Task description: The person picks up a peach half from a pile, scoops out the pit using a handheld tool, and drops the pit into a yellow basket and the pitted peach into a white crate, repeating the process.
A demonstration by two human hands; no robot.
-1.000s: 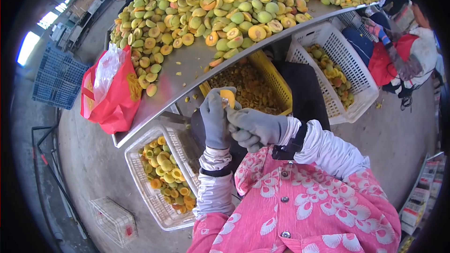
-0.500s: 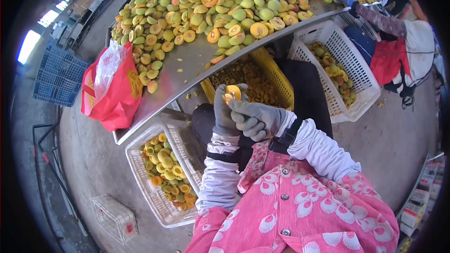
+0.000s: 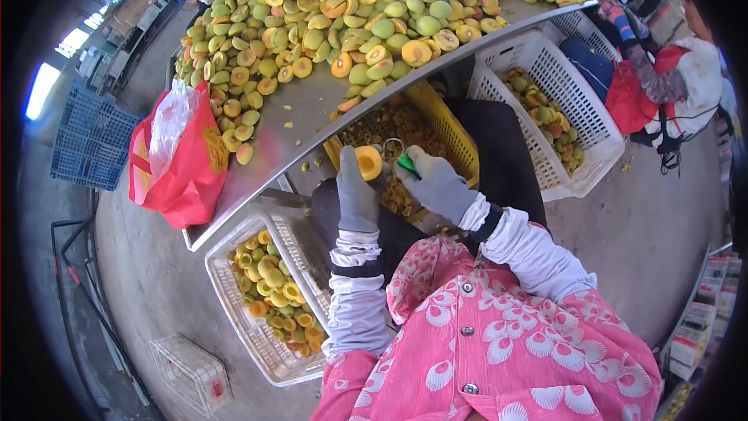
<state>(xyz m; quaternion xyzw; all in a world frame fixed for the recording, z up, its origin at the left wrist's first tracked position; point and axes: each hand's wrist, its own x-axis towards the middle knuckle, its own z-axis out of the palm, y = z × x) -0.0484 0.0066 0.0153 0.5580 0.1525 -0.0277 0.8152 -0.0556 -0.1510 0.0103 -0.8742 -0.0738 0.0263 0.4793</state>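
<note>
My left hand (image 3: 356,195), in a grey glove, holds a hollowed orange fruit half (image 3: 368,162) between thumb and fingers. To its right, my right hand (image 3: 440,185), gloved too, grips a small tool with a green handle (image 3: 407,165) and a metal ring at its end. The tool is apart from the fruit half. Both hands are over a yellow crate (image 3: 449,126) with small orange-brown pieces inside. Beyond them, a large heap of halved fruit (image 3: 335,12) lies on the metal table (image 3: 292,121).
A white crate of fruit halves (image 3: 234,304) stands at lower left, another white crate (image 3: 600,140) at right. A red bag (image 3: 187,187) hangs by the table's left edge. Blue crates (image 3: 89,140) stand farther left. Co-workers' arms show at the top left and top right.
My hands have moved apart. The fruit half now shows its hollow in my left hand, and the green-handled tool has come into view in my right hand.
</note>
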